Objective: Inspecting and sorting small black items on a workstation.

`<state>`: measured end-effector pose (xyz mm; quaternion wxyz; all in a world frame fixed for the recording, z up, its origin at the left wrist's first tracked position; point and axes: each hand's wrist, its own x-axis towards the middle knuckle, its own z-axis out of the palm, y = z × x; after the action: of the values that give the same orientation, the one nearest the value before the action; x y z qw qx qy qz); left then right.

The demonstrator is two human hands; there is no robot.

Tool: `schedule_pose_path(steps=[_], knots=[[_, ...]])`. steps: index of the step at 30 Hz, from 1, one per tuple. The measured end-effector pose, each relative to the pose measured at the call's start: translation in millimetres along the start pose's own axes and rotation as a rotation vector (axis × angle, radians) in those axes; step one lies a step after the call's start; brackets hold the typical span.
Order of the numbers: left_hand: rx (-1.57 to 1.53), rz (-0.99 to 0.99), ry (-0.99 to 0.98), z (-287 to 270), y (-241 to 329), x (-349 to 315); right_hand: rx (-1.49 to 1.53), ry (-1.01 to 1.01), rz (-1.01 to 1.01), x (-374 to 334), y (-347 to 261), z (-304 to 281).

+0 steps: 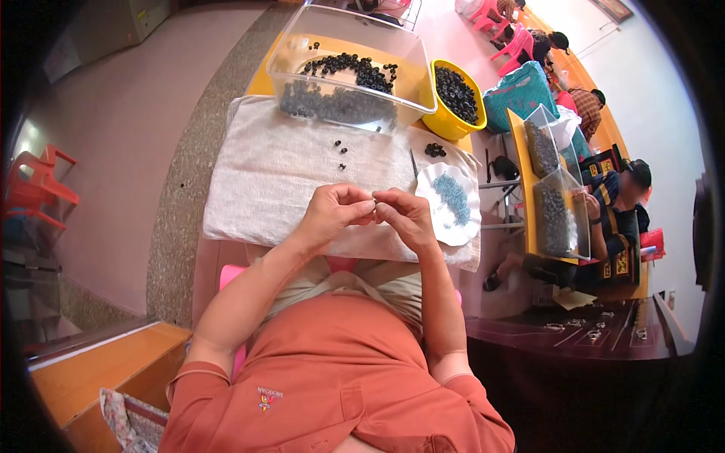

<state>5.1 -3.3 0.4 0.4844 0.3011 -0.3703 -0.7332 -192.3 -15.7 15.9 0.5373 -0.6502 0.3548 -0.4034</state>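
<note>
My left hand [331,213] and my right hand [408,217] meet over the near edge of a white cloth [253,177], fingertips pinched together. What they pinch is too small and covered to make out. Just right of my right hand is a white plate with a wavy rim [458,237], bearing a heap of small light-blue pieces [451,198]. Beyond it lie a small cluster of black ring-like parts [435,150] and a thin dark pointed tool [413,162]. A few loose black parts [342,150] rest on the cloth beyond my left hand.
At the table's far side stand a clear plastic bin [415,79] and a yellow basin [453,131], both containing many black parts. Clear boxes [557,219] of dark parts stand on a board at right, with a person [623,196] beyond. A red chair [41,185] is far left.
</note>
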Motion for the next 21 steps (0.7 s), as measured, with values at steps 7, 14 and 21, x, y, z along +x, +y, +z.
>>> schedule_pose_path(steps=[7,14,21], knots=[[0.027,-0.047,-0.020,-1,2,1,-0.017,-0.028,-0.045,0,4,-3],[-0.038,-0.043,-0.052,-1,4,1,0.025,0.011,-0.025,0,0,3],[-0.063,0.019,-0.070,-1,5,0,-0.081,0.053,-0.088,-3,-4,11]])
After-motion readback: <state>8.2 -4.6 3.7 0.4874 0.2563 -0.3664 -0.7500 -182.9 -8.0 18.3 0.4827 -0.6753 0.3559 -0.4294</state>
